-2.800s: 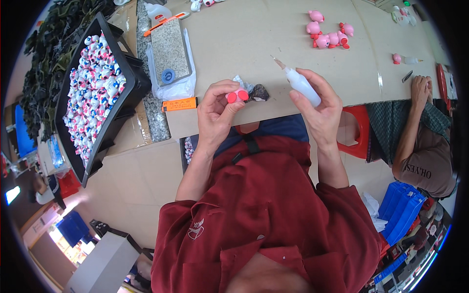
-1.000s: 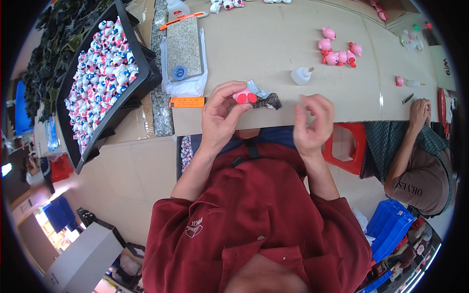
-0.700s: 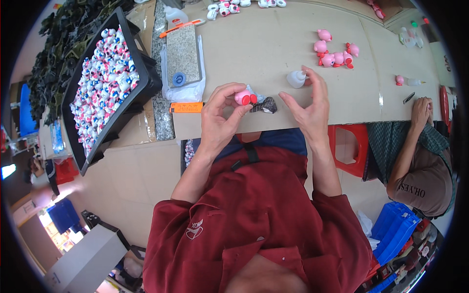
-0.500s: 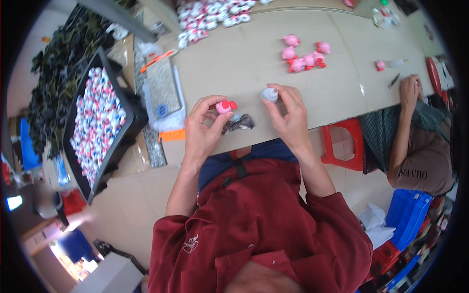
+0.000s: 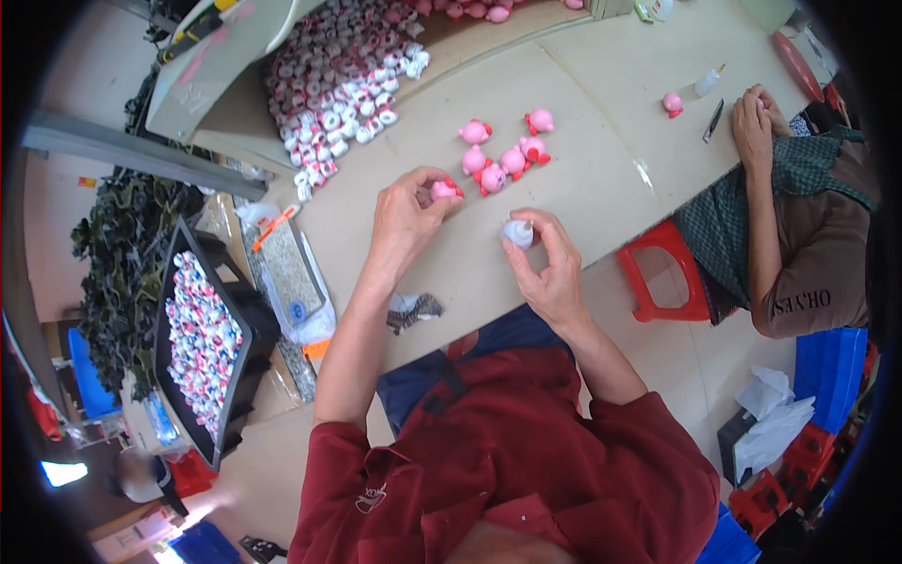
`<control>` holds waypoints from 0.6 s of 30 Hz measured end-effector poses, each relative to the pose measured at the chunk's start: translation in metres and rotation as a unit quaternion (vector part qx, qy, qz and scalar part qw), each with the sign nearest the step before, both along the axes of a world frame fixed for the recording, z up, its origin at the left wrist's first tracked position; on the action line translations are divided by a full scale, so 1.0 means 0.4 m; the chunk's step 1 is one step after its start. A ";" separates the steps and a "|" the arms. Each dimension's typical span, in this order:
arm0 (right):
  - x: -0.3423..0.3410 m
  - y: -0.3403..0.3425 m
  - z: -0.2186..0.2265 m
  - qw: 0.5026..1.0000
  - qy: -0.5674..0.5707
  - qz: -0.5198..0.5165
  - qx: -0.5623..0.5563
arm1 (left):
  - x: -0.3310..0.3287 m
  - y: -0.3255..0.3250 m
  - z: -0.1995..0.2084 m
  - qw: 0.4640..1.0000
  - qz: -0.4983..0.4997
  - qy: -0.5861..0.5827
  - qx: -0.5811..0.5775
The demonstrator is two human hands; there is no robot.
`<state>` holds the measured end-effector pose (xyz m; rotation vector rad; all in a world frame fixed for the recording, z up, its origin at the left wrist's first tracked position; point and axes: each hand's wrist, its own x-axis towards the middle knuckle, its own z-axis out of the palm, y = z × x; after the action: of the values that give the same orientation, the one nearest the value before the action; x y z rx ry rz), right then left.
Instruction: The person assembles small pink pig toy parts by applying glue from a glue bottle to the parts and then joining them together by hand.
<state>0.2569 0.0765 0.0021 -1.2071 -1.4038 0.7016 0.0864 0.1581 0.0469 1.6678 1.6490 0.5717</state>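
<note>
My left hand (image 5: 406, 214) reaches over the table with its fingers closed on a pink toy figure (image 5: 445, 190) that has red feet. Just beyond it lies a loose cluster of several like pink figures (image 5: 512, 162), some on their sides. My right hand (image 5: 552, 273) grips a small whitish squeeze bottle (image 5: 516, 233) with a narrow tip, held above the table to the right of the left hand. A dark patterned cloth scrap (image 5: 415, 312) rests near the table's front edge, by my left forearm.
A black bin (image 5: 246, 348) of small white, pink and blue parts stands at left, beside a tray (image 5: 315, 324) holding a grey slab. More parts (image 5: 329, 103) are heaped at the back. A co-worker's hands (image 5: 754, 122) are at right, near another bottle (image 5: 709, 81) and a red stool (image 5: 665, 273).
My left hand has carried its pink figure away from me, up beside the cluster. The right hand still holds the bottle. The whole view has turned and shifted.
</note>
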 end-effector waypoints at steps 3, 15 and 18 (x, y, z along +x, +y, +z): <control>0.009 0.007 0.003 1.000 0.020 0.015 -0.009 | 0.006 0.026 -0.034 0.995 0.011 -0.094 0.026; 0.032 0.026 -0.005 0.999 0.031 0.002 0.013 | 0.168 0.434 0.003 0.959 -0.106 0.055 0.257; 0.029 0.026 -0.012 0.999 0.027 -0.008 0.026 | 0.260 0.564 -0.023 0.932 -0.103 0.116 0.329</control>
<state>0.2685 0.0869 -0.0026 -1.1482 -1.3585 0.6783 0.1902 0.3837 0.0377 2.4388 1.4961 0.9176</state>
